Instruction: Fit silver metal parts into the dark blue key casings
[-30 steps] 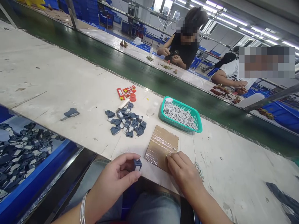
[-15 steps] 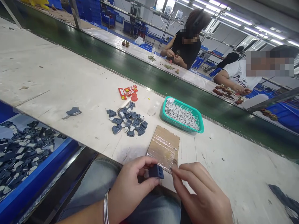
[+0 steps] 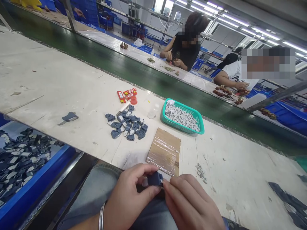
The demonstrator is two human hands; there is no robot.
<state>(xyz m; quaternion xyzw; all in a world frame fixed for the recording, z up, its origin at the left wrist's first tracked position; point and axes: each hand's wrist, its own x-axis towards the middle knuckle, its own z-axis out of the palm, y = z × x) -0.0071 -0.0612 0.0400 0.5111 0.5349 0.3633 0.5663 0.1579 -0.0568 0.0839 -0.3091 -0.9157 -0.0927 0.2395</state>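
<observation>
On my feed, the left hand [image 3: 130,188] is clamped on a dark blue piece [image 3: 154,179], thumb below and fingers above. I see that piece held up over the lap, by the near edge of the tabletop [image 3: 240,159]. The right hand [image 3: 192,201] meets its right end, fingertips together on a small pale part [image 3: 161,181]; I can't make out the part's shape, as the fingers hide most of it.

Just beyond the hands I have a cardboard sheet [image 3: 164,150] lying flat, with small loose parts [image 3: 200,172] to its right. Behind it stands a green basket [image 3: 181,127] holding many small whitish pieces [image 3: 183,117]. To the left of the sheet I read a heap of dark blue pieces [image 3: 130,123], with red packets [image 3: 121,96] behind. At far left, a blue bin [image 3: 35,179] holds more dark and pale pieces. Across the green belt [image 3: 120,75], I see two co-workers [image 3: 192,52] at work.
</observation>
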